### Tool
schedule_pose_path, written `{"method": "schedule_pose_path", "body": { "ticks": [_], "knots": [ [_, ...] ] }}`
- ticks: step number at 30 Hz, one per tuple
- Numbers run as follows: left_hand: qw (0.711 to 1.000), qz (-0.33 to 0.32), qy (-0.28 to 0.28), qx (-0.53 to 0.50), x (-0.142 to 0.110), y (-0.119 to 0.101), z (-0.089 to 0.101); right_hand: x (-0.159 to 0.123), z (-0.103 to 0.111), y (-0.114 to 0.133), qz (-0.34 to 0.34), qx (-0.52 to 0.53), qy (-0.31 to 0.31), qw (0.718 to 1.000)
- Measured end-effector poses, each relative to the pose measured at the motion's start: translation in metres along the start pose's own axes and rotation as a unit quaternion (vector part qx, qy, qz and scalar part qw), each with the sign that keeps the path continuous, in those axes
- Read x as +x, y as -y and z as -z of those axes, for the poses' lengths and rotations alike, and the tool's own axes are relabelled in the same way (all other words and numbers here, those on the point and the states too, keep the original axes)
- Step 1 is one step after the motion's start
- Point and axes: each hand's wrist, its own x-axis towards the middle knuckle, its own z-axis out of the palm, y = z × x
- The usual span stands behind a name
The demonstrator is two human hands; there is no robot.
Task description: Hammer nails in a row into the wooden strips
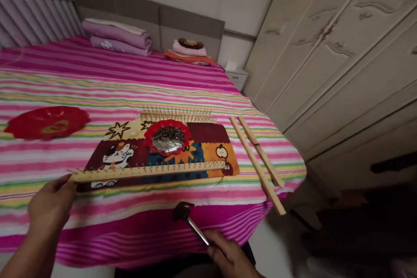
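My left hand (54,200) grips the left end of a wooden strip (130,173) with a row of nails standing up along it. The strip lies across a patterned mat (208,150) on the bed. In my right hand (230,252) is a claw hammer (196,229), its dark head pointing up and left, in front of the bed's near edge. Behind the strip, a red scalloped dish (148,137) full of loose nails rests on the mat. More nail-studded strips (177,117) lie behind the dish.
Two bare wooden strips (257,160) lie on the bed at the right, one reaching past its edge. A larger red tray (48,122) sits at the left. Folded bedding (119,39) is at the back, and a wardrobe (325,52) stands on the right.
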Motion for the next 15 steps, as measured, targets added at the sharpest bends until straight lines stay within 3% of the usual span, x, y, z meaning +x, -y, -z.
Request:
{"method": "schedule_pose_path", "body": {
  "ticks": [7, 11, 15],
  "knots": [
    [0.990, 0.064, 0.063, 0.111, -0.033, -0.022, -0.021, -0.001, -0.002, -0.005, -0.009, -0.014, 0.011, 1.000],
    [0.989, 0.035, 0.088, 0.118, -0.046, -0.035, -0.033, 0.001, -0.006, -0.007, -0.015, -0.001, 0.001, 1.000],
    [0.991, 0.002, 0.061, 0.117, -0.059, -0.040, -0.046, 0.003, -0.005, -0.003, -0.005, 0.011, 0.015, 1.000]
  ]
}}
